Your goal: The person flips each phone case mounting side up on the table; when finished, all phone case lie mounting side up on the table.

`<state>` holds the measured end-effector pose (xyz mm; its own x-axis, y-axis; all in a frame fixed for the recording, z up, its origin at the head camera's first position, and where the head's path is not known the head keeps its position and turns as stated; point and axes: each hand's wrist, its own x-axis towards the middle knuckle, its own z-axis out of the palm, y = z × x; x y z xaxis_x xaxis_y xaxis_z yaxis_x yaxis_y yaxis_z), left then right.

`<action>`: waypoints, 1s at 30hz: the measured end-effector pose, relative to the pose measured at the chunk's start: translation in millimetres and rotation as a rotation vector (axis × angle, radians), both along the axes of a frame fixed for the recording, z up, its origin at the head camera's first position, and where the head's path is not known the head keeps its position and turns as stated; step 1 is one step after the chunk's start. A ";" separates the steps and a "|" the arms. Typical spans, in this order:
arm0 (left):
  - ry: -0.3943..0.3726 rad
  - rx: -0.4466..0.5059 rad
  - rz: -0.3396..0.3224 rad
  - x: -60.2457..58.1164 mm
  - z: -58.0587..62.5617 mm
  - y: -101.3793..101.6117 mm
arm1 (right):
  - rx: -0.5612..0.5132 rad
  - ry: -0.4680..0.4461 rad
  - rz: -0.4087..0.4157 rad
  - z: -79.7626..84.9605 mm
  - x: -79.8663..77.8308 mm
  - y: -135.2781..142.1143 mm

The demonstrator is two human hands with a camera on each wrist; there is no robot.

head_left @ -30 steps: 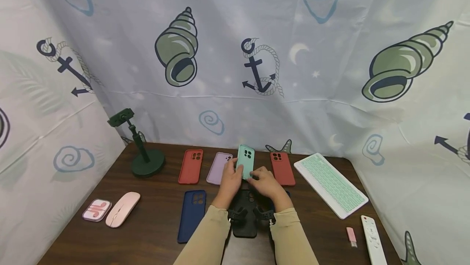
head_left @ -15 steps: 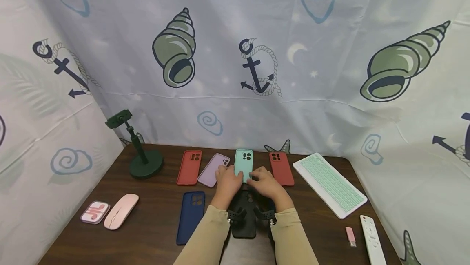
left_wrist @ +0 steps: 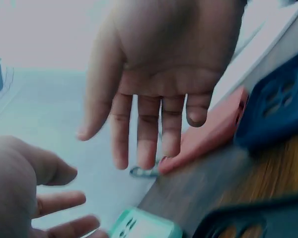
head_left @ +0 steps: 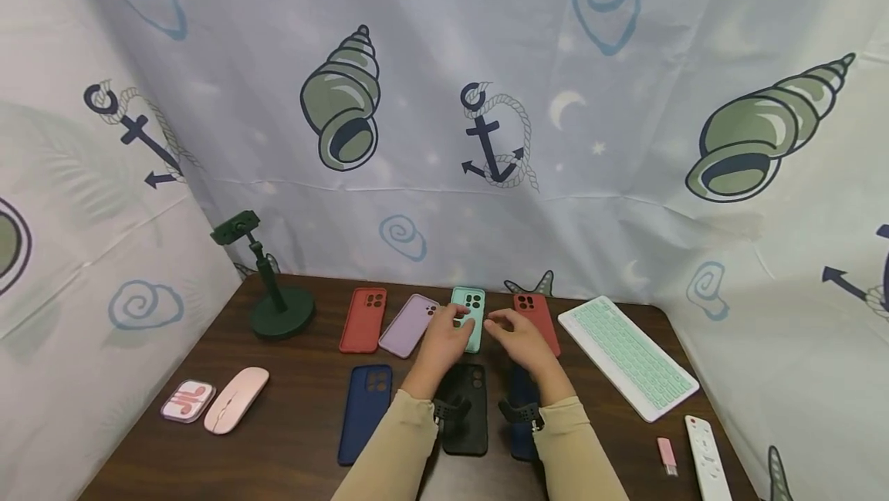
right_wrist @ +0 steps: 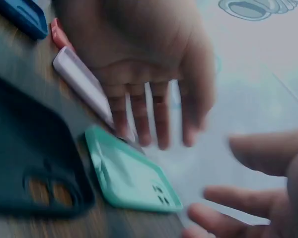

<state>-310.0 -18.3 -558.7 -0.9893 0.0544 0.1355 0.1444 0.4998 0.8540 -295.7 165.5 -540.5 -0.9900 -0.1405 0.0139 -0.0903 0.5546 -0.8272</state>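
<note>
A mint phone case lies on the table in the back row, its camera cutouts at the far end. My left hand hovers over its left side, fingers loosely bent, gripping nothing. My right hand is just right of it, fingers apart and relaxed, over part of a red phone case. The right wrist view has the mint case below the hands with a gap between. Close to the left hand lies a lilac phone case. A black phone case is under the left wrist, a navy phone case under the right.
Farther left are another red phone case and a navy phone case. A green stand, pink mouse and boxed earphones occupy the left side. A keyboard, pink USB stick and white remote lie at right.
The mint case was held tilted up between both hands, then was laid flat. Both hands have let go and moved apart. The lilac case has shifted left and turned to a slant.
</note>
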 end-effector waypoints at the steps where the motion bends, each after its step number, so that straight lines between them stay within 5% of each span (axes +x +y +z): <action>1: -0.013 0.036 -0.044 -0.2 1.4 3.8 | -0.027 0.002 -0.036 1.3 0.3 6.3; 5: -0.014 0.137 -0.196 -0.3 4.7 21.7 | -0.091 0.019 -0.154 1.8 1.7 35.0; 9: -0.010 0.180 -0.265 -3.7 4.1 37.1 | -0.107 0.013 -0.221 -5.3 3.7 63.3; 20: -0.175 0.289 -0.241 7.1 -10.7 65.1 | -0.149 -0.151 -0.301 -31.9 16.4 95.4; 27: -0.159 0.445 -0.268 16.9 -22.6 74.5 | -0.093 -0.129 -0.327 -41.5 16.8 100.0; 30: -0.136 0.437 -0.287 18.1 -29.0 75.3 | -0.082 -0.128 -0.329 -45.8 17.4 102.3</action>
<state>-292.0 57.0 -587.7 -0.9530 0.2928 0.0773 0.0963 0.0507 0.9941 -278.3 267.8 -586.2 -0.9765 0.1820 -0.1154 0.1892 0.4678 -0.8633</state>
